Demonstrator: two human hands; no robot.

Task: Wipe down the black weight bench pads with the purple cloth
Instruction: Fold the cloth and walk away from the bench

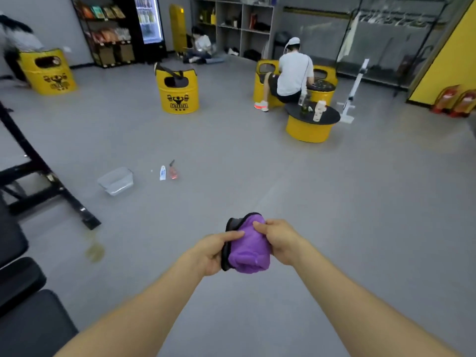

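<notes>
Head view: cloth in hand, no wiping under way.
Black bench pads (23,315) lie at the floor's near-left edge, untouched by cloth. Left hand (215,251) and right hand (279,240), fingers pinching the bunched purple cloth (249,251), hold it mid-air above bare floor; wiping seemingly remains.

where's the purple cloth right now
In the head view, the purple cloth is bunched low at centre, held between the left hand and right hand, above bare floor, right of the bench pads.
</notes>
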